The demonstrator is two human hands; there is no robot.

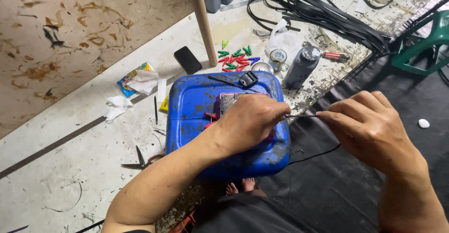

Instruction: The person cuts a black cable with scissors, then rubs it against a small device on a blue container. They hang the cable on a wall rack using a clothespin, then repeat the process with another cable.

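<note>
My left hand (250,120) rests on a blue plastic jerrycan (196,102) lying on its side, fingers closed and pinching one end of a thin black strip (301,116). My right hand (369,127) pinches the same strip a short way to the right, over a dark sheet on the floor. The strip's loose end (318,154) trails below as a thin black line. A small grey metal piece (230,101) with red parts lies on the jerrycan, partly hidden under my left hand.
On the jerrycan lies a black clip (248,78). Around it are scissors (142,162), a black phone (187,59), coloured clothes pegs (236,59), a dark bottle (301,66), a wooden post (203,22), a bundle of black strips (322,10) and a green chair (421,46).
</note>
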